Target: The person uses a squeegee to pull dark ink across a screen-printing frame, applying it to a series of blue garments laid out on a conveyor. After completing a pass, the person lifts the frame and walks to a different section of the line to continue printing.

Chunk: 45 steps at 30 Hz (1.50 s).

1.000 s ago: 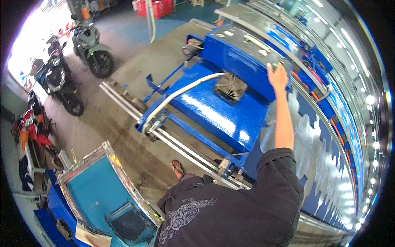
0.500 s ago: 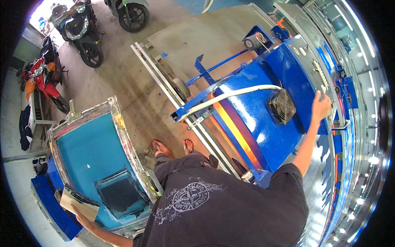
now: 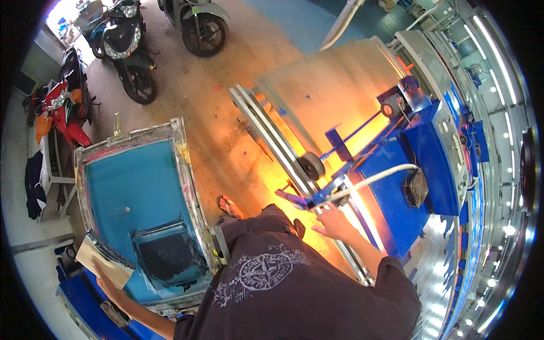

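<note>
In my left hand (image 3: pixel 103 277) is a squeegee (image 3: pixel 116 262) with a pale wooden handle and a black-inked edge. It is over the lower left corner of a screen-printing frame (image 3: pixel 187 180) with teal mesh and a black rectangular patch. My right hand (image 3: pixel 339 225) is at the near corner of a blue heater machine (image 3: pixel 391 195), beside its white hose (image 3: pixel 379 178). Its fingers look apart, with nothing visible between them; whether they touch the blue bar I cannot tell. Bright orange light glows under the machine.
Metal rails (image 3: pixel 272 136) run diagonally beside me, with a small wheel (image 3: pixel 311 166) next to them. A large flat panel (image 3: pixel 317 85) lies beyond. Parked motorbikes (image 3: pixel 133 51) stand at the far left. A blue box (image 3: pixel 90 309) sits below the frame.
My right hand has moved left from the machine's upper panel to its near corner. The machine and rails sit farther right in view, and the orange glow is brighter. The squeegee stays in my left hand.
</note>
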Tool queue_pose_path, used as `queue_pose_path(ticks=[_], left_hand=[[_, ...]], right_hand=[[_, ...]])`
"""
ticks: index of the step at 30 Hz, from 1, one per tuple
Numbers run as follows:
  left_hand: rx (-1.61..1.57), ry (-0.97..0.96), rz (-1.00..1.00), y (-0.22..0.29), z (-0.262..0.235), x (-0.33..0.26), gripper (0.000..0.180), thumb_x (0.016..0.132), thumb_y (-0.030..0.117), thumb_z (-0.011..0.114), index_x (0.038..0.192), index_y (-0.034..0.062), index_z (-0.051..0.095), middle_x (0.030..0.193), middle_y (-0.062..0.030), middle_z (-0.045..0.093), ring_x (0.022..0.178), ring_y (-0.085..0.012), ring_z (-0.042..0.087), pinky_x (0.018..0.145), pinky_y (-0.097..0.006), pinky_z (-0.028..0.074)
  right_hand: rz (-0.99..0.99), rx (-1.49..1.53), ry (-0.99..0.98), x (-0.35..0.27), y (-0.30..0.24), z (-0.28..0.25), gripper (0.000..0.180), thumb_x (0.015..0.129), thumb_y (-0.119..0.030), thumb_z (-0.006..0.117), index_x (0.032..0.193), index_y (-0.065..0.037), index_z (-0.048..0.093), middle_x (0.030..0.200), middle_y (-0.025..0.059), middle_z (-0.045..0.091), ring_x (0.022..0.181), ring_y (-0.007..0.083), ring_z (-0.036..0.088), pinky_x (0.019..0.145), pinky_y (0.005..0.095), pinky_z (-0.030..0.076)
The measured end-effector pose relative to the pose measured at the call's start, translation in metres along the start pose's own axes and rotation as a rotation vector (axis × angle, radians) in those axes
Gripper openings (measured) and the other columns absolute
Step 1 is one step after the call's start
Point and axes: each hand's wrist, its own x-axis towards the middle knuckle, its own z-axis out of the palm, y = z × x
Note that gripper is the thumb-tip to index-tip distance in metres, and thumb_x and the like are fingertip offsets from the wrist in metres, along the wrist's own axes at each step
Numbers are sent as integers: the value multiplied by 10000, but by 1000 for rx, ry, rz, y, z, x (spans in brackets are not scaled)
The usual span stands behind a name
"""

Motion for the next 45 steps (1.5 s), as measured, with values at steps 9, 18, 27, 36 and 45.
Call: queue_pose_path(ticks=[9,18,27,36,45], left_hand=[[-100,3,-42,-11,10,13,825,946,635,672,1391,-57,610,1315,-153,649,1092,-254,631,952,-411,517],[-108,139,57,-16,42,10,903,907,720,660,1317,-81,584,1187,-169,647,1001,-257,644,881,-409,548],[-647,7,252,-106,97,77,886,1030,625,532,1611,-5,306,1607,-165,410,1424,-319,456,1189,-437,371],[-713,-571,265,-125,398,61,747,1069,622,434,1599,103,340,1513,-89,479,1334,-262,493,1132,-409,414],[-840,-1121,-199,-192,382,-228,625,1005,599,602,1395,111,573,1182,-29,682,1046,-201,669,898,-387,566]], right_hand=[[-502,862,-6,140,-147,-42,746,993,-585,616,1447,0,531,1277,179,714,1211,334,667,1040,390,503],[-983,1211,-267,256,-203,11,625,1075,-388,604,1438,89,429,1256,122,621,1141,129,588,948,312,483],[-533,1733,236,348,-234,79,437,1063,-483,588,1214,-74,610,877,-32,603,764,92,542,713,259,449],[95,1881,930,380,-27,19,559,1018,-647,552,805,-135,625,691,-20,542,607,97,507,566,259,361],[329,1917,1208,37,60,234,552,1031,-572,586,667,-161,532,603,-61,465,503,65,411,480,250,285]])
